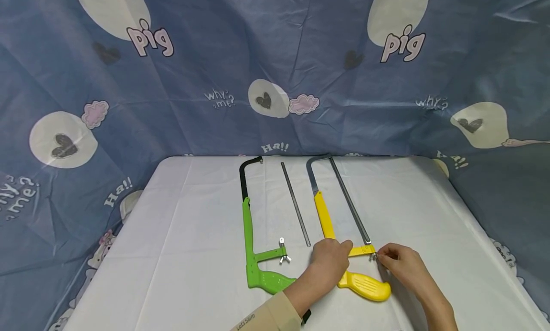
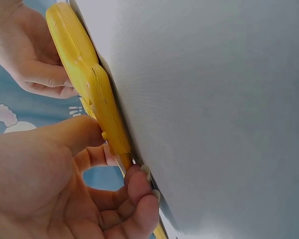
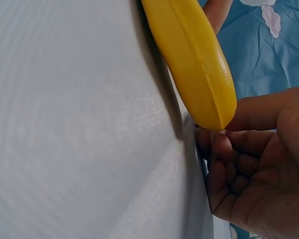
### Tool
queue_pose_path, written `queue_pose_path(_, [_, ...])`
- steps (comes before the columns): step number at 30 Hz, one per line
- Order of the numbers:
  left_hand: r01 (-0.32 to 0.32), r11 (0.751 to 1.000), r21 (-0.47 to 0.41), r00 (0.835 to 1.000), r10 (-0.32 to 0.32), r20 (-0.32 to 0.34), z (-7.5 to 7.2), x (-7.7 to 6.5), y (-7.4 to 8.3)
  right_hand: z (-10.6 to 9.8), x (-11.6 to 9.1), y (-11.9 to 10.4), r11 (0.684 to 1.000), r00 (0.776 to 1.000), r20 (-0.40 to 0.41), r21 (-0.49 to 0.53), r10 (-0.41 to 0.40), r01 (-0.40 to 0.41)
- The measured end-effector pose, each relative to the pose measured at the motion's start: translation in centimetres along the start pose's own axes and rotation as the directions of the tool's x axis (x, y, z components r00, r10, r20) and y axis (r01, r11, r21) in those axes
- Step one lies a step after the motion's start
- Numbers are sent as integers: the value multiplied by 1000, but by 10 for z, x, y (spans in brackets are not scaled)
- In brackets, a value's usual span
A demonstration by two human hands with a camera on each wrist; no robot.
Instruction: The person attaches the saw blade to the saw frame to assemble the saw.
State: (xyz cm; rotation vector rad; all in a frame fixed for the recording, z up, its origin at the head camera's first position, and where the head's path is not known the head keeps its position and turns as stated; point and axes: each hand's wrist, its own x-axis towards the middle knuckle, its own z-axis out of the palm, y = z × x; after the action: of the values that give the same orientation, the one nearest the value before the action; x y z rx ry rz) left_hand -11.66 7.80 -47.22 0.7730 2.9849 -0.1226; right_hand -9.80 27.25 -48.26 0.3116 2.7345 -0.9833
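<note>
A yellow hacksaw (image 1: 368, 287) lies on the table, its dark blade (image 1: 350, 202) spanning from the far tip of the frame to the near yellow arm. My left hand (image 1: 330, 261) grips the frame just above the handle; in the left wrist view thumb and fingers lie on either side of the yellow body (image 2: 105, 107). At the end of the near arm is a small metal wing nut (image 1: 373, 256), which my right hand (image 1: 404, 266) pinches between thumb and fingertips. The yellow handle (image 3: 194, 59) hides part of that grip in the right wrist view.
Left of the yellow saw lies a green hacksaw frame (image 1: 248, 230) without a blade, with its own wing nut (image 1: 285, 259). A loose blade (image 1: 295, 204) rests between the two saws. My left forearm covers part of the green handle. A patterned blue cloth (image 1: 223, 125) hangs behind the white table (image 1: 193, 226).
</note>
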Motion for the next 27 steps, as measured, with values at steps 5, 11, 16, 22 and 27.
queue_pose_path(5, [-2, 1000, -5, 1000, 2, 1, -1, 0, 0, 0, 0, 0, 1000, 1000, -15, -4, -18, 18])
queue_pose_path(11, [-1, 1000, -11, 1000, 1, 13, -3, -1, 0, 1, 0, 2, 999, 999, -29, -2, -42, 42])
queue_pose_path(16, [-4, 1000, -26, 1000, 4, 13, -3, -1, -1, 1, 0, 2, 999, 998, -28, 0, -49, 49])
queue_pose_path(22, [-13, 1000, -9, 1000, 13, 4, -4, -2, -1, 1, 0, 1, 999, 998, -25, -16, -52, 51])
queue_pose_path(27, [-9, 1000, -9, 1000, 9, 7, -4, -2, -1, 0, 0, 1, 999, 999, -16, -24, -42, 42])
